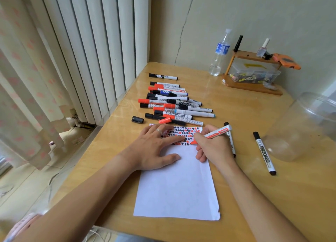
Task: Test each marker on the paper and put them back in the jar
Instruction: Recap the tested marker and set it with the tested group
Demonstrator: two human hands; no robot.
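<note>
The left hand [154, 147] presses flat on the paper [177, 183] while the right hand [211, 143] grips a red marker [218, 131], tip down. Her wrist could smear wet ink; beyond, the pile of markers [172, 103] may roll, and the jar [305, 125] lies tipped on the worktop [254, 196]

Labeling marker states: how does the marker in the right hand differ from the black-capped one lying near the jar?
The red marker is gripped in the right hand, tilted, tip on the paper; the black marker lies flat on the table, untouched. The red one's tip end is uncapped; the black one is capped. Both have white barrels.
</note>
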